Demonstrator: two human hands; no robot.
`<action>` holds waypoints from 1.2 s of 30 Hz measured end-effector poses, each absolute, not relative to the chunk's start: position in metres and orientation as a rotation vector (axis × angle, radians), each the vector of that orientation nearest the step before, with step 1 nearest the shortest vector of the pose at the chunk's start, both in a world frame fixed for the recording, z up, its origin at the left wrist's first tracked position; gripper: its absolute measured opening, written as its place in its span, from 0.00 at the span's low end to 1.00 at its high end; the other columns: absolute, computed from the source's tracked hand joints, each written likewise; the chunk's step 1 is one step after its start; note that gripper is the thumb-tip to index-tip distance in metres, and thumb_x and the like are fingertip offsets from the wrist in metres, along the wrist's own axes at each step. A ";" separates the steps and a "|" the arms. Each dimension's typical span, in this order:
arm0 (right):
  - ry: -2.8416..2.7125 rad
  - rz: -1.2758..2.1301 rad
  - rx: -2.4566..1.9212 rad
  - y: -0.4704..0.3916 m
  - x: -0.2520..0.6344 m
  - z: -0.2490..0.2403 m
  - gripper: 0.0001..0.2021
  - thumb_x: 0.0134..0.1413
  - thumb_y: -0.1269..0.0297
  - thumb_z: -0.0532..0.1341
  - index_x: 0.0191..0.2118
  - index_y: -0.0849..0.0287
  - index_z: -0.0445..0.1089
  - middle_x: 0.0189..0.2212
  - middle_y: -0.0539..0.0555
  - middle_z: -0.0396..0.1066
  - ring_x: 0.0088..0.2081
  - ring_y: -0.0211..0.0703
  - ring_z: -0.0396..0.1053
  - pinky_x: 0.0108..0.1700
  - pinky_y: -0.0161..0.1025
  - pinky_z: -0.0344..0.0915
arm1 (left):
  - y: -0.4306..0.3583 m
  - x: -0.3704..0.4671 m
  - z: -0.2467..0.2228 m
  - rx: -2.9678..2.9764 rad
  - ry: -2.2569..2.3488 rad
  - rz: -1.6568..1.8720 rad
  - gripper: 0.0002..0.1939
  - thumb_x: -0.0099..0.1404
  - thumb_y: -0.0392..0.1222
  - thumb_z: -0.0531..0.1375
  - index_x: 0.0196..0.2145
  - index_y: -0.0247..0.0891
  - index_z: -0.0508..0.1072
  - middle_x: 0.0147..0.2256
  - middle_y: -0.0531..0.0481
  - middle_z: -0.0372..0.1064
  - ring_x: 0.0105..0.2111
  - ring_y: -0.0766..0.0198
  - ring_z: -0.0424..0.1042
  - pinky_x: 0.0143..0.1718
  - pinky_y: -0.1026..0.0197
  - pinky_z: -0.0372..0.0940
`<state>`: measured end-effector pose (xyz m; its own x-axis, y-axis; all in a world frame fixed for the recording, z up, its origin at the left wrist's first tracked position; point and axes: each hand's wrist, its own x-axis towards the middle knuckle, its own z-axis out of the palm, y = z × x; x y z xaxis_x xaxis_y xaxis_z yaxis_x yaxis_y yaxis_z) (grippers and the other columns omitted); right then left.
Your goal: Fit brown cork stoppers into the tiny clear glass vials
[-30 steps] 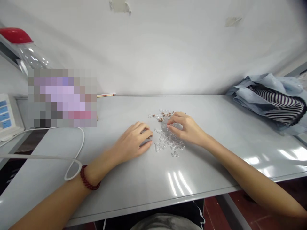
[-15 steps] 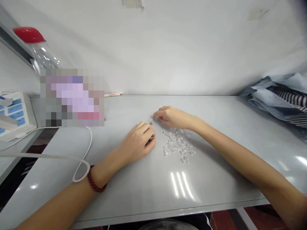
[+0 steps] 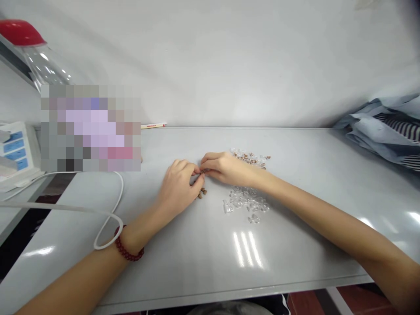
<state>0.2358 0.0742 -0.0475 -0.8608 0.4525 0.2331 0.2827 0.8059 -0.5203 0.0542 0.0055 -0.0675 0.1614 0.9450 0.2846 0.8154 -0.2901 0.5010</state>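
Over the middle of the table, the fingertips of my left hand (image 3: pixel 180 181) and my right hand (image 3: pixel 226 169) meet, both closed in a pinch. A tiny glass bottle (image 3: pixel 204 170) shows in part between my right fingers. What my left fingertips pinch is too hidden to make out. Small brown corks (image 3: pixel 202 191) lie just under my left thumb. Nearer to me than my right wrist is a loose pile of tiny clear glass bottles (image 3: pixel 246 201). Beyond that wrist lies a group of tiny bottles with brown corks (image 3: pixel 251 158), partly covered by my hand.
A white cable (image 3: pixel 108 214) loops across my left forearm by the beaded bracelet (image 3: pixel 126 249). At the left are a power strip (image 3: pixel 19 151), a red-capped clear bottle (image 3: pixel 46 65) and a blurred-out item. Folded cloth (image 3: pixel 377 127) lies at the right against the wall.
My hands have come together, the left moving slightly left and away from me, the right slightly left. Corks by my left hand and the corked bottles behind my right hand now show.
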 end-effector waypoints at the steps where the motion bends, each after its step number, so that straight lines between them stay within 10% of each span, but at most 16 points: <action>1: -2.644 0.679 -0.561 0.073 0.236 -0.048 0.11 0.62 0.77 0.55 0.42 0.66 0.75 0.41 0.61 0.73 0.40 0.43 0.72 0.45 0.43 0.69 | 0.006 0.054 -0.067 2.201 1.716 0.799 0.05 0.63 0.41 0.56 0.32 0.39 0.70 0.33 0.47 0.72 0.40 0.53 0.68 0.42 0.50 0.64; 20: -2.882 0.330 -0.706 0.065 0.235 -0.035 0.07 0.59 0.76 0.58 0.34 0.66 0.73 0.35 0.57 0.69 0.29 0.37 0.62 0.30 0.36 0.56 | 0.002 0.062 -0.053 2.068 1.677 0.891 0.09 0.51 0.32 0.58 0.19 0.41 0.62 0.20 0.54 0.66 0.31 0.60 0.66 0.32 0.59 0.61; 36: -2.607 0.602 -1.020 0.094 0.285 0.010 0.07 0.51 0.73 0.58 0.34 0.60 0.74 0.34 0.54 0.75 0.36 0.43 0.70 0.39 0.40 0.64 | 0.015 0.046 -0.061 2.151 1.663 0.836 0.05 0.62 0.38 0.55 0.36 0.40 0.69 0.39 0.45 0.72 0.45 0.53 0.68 0.46 0.50 0.67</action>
